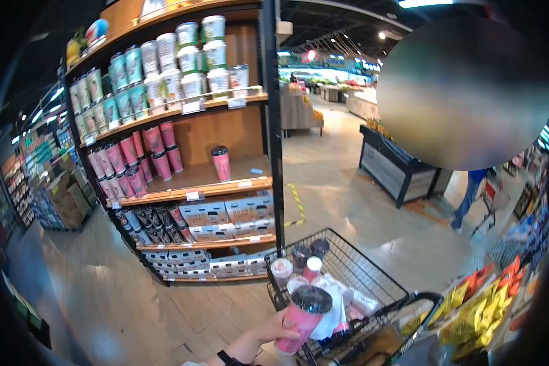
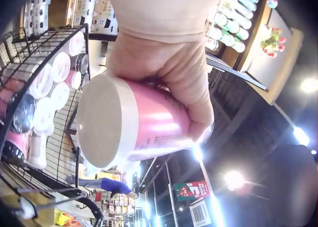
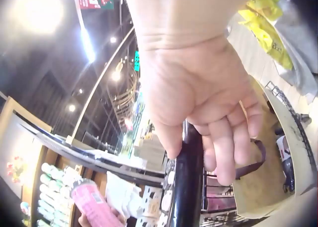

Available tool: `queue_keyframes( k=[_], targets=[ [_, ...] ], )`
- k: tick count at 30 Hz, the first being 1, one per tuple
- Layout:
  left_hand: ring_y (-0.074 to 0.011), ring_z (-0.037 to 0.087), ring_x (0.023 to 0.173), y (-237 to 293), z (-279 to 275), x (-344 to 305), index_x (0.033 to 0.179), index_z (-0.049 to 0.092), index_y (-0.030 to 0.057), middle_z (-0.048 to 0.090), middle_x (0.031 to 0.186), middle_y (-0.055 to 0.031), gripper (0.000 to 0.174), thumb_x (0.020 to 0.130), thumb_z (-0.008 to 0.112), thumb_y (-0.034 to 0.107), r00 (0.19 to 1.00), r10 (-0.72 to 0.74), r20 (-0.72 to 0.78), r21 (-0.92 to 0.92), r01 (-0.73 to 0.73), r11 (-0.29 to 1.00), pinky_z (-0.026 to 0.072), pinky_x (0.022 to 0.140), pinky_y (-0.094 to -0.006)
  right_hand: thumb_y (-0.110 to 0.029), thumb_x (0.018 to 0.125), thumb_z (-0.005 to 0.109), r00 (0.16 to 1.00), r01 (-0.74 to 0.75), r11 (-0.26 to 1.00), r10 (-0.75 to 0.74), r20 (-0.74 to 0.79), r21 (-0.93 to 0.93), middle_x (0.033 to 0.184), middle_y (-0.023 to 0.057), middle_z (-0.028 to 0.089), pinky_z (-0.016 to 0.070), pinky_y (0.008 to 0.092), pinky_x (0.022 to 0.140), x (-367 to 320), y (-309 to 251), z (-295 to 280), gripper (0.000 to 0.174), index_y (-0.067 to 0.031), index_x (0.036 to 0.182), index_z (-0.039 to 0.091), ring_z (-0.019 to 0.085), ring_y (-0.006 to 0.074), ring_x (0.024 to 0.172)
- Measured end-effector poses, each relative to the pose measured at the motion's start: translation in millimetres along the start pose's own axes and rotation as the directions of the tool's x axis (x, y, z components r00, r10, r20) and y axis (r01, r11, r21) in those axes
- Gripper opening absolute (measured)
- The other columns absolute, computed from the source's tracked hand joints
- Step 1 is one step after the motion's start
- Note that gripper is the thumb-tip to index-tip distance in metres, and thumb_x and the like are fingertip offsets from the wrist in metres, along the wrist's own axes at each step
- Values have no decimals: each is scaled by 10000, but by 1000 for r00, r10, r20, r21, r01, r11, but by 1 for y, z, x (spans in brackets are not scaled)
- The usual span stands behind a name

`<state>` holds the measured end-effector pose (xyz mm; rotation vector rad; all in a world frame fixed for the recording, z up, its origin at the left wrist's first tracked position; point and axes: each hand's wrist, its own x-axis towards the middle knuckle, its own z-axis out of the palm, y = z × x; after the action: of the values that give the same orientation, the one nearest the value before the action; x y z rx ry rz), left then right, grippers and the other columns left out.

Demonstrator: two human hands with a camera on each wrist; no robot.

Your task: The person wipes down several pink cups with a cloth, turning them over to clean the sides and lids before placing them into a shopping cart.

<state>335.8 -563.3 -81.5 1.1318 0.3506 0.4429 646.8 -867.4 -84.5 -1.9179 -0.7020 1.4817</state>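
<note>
My left hand [image 1: 273,329] grips a pink cup [image 1: 302,323] with a black lid, over the near left part of the wire shopping cart [image 1: 368,262]. In the left wrist view, the cup's white base [image 2: 102,120] faces the camera, and fingers wrap its side. My right hand [image 3: 198,93] shows only in the right wrist view, thumb and fingers on either side of the cart's black handle [image 3: 186,197]. Several lidded cups lie in the cart, among them a dark-lidded one [image 1: 301,256] and a white-lidded one [image 1: 282,272]. Beside them is a white bag [image 1: 330,320].
A tall shelf unit [image 1: 219,190] stands ahead on the left with rows of cups and boxes; one pink cup [image 1: 221,165] stands apart. Yellow snack bags [image 1: 485,317] line the right side. A produce stand [image 1: 384,168] and a person in blue trousers [image 1: 468,198] are beyond the cart.
</note>
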Motion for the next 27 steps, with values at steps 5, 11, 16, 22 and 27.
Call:
queue_keyframes(
  k=[5,11,16,22,27],
  targets=[
    [-202,533,1152,21,79,-8,1354,366,19,534,1259,-98,865,637,829,159,998,62,-28,-43,-63,997,433,980,-363,-539,923,493,945,81,992,-47,324,-93,863,65,719,475,261,752,26,18,-13,574,-15,837,711,647,131,825],
    [-292,571,1117,-1,109,-26,1326,382,-29,547,1226,-159,898,587,838,203,988,21,-150,-31,-26,999,460,961,-414,-600,893,493,909,193,965,-107,403,-178,938,90,702,516,310,789,30,41,-20,634,-3,953,699,649,166,849],
    [-329,627,1004,-24,124,-28,1334,356,-45,583,1150,-255,922,599,815,269,912,183,-368,121,-148,981,529,865,-420,-397,836,618,987,-128,740,158,-15,-660,961,140,692,521,365,812,88,120,-107,451,-33,1102,643,663,275,901],
    [-336,596,1066,-31,150,-18,1363,325,-14,564,1184,-218,931,613,803,259,806,222,-548,155,-163,974,504,918,-426,-283,797,638,961,-69,669,-155,-229,-740,1196,172,576,474,431,884,229,163,-165,551,-70,1281,481,577,327,1094],
    [-330,592,1071,-37,180,28,1366,324,-9,566,1179,-197,917,624,798,247,702,197,-685,201,-78,977,500,921,-425,-318,690,724,877,231,424,-480,-1,-876,1376,153,412,437,444,930,339,198,-146,878,-65,1414,296,501,325,1158]
  ],
)
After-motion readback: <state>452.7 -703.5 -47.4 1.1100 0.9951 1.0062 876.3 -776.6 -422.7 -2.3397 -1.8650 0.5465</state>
